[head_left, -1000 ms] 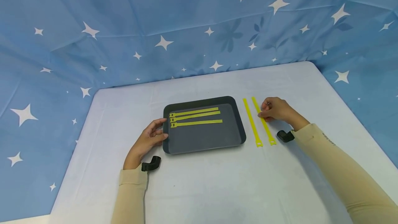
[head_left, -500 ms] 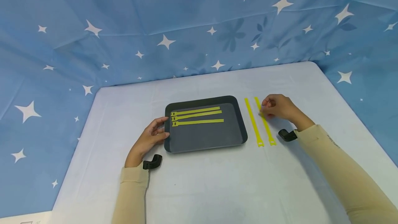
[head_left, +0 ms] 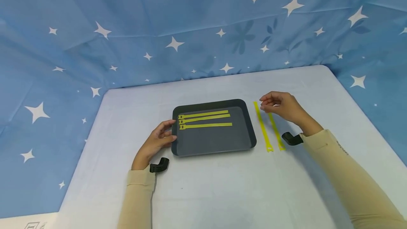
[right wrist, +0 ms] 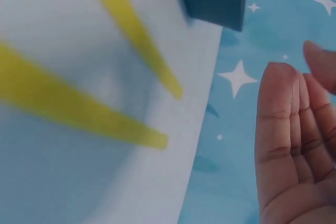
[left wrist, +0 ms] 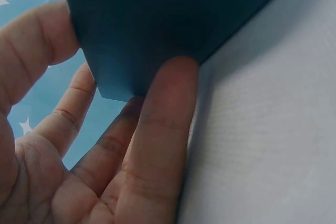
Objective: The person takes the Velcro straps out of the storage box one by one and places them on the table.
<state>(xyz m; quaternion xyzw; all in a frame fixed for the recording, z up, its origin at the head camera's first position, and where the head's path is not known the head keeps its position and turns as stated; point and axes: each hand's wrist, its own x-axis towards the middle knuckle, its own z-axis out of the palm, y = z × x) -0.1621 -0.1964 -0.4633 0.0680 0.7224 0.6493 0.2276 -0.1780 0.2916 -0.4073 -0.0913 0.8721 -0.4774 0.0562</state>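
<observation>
Three yellow straps (head_left: 205, 118) in tray (head_left: 213, 140)

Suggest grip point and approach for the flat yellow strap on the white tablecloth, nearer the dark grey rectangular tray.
Probably pinch the yellow strap across its narrow, plain far end, from above and the right: it lies flat, that end is uncovered, and the right hand hovers beside it.
</observation>
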